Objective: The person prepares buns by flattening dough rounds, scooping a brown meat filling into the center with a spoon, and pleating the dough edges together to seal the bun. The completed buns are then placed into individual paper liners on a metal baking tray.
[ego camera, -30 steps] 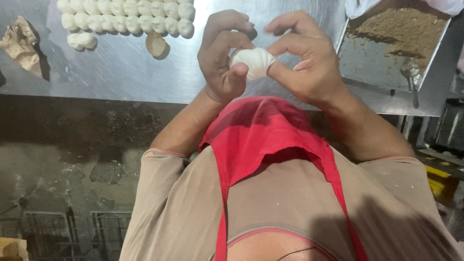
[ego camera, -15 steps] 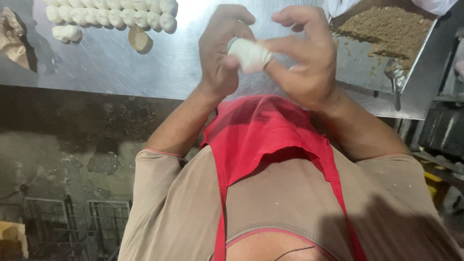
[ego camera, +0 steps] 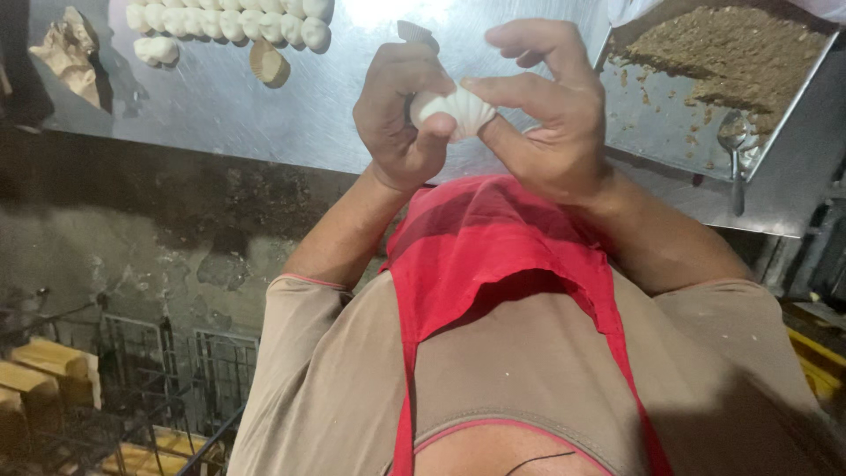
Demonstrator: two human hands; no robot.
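Currently, both hands hold one white pleated dumpling [ego camera: 454, 113] above the steel table [ego camera: 264, 123]; the left hand [ego camera: 401, 123] is closed around its left side, with the thumb pressed against the dough; the right hand [ego camera: 551, 123] pinches the pleated edge between thumb and forefinger, the remaining fingers curled above. At the upper left of the table, finished white dumplings [ego camera: 229, 22] lie in a tight row, touching one another; a tan dough piece [ego camera: 269, 63] lies just beside the row; a crumpled lump of dough [ego camera: 66, 53] lies well apart at the far left. At the upper right, a metal tray [ego camera: 643, 115] holds brown crumbly filling [ego camera: 731, 53]; a metal spoon [ego camera: 733, 145] rests on the tray's near corner. A red apron [ego camera: 502, 256] covers a beige shirt [ego camera: 335, 379] below the hands.
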